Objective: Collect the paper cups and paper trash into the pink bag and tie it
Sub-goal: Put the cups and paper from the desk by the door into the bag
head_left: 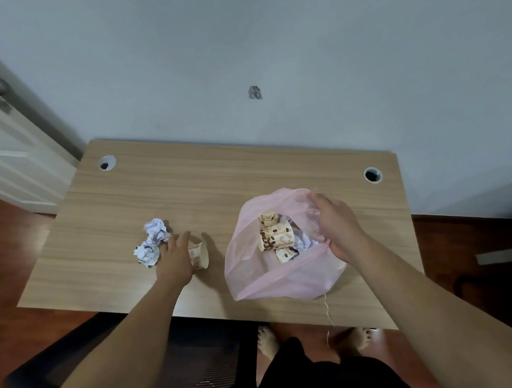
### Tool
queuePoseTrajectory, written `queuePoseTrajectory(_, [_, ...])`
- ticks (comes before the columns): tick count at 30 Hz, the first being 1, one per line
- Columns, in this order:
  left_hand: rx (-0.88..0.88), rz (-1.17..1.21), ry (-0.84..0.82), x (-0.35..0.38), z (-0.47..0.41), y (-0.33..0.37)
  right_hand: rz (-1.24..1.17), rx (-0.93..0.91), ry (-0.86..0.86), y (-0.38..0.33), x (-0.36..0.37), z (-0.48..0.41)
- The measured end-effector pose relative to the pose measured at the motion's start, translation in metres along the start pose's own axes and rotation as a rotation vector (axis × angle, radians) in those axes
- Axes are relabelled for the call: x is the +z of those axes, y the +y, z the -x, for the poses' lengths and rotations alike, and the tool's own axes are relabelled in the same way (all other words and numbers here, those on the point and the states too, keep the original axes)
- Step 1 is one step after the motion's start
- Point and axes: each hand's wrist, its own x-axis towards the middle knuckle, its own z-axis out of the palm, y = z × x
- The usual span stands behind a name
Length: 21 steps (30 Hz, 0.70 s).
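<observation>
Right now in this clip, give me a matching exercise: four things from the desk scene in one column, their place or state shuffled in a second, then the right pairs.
Things:
1. pink bag
2. crumpled paper
3. loose paper cup
4. right hand

Places or states:
A. lying on its side on the desk, at the left hand
B. gripping the bag's rim
C. open, with cups inside
D. on the desk, left of the loose cup

Pairs: 1-C, 2-D, 3-A, 4-B

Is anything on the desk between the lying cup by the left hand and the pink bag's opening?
Nothing visible. The paper cup lies on its side at the left hand; bare desk separates it from the pink bag, whose mouth the right hand holds open.
</observation>
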Motion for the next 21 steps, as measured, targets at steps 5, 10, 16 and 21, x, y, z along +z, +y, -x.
queuePoseTrajectory(5, [0.007,-0.221,-0.049,0.009,0.012,0.004,0.005,-0.003,-0.021,0.0,0.003,0.002])
queuePoseTrajectory(10, [-0.039,0.595,0.03,-0.017,0.018,0.018,0.0,-0.026,-0.055,-0.003,0.009,-0.002])
queuePoseTrajectory(16, [0.134,1.578,-0.492,-0.085,0.05,0.061,-0.015,-0.035,-0.072,-0.003,0.02,-0.01])
queuePoseTrajectory(21, [0.228,1.265,-0.624,-0.08,0.076,0.114,-0.032,-0.061,-0.121,-0.015,0.035,-0.008])
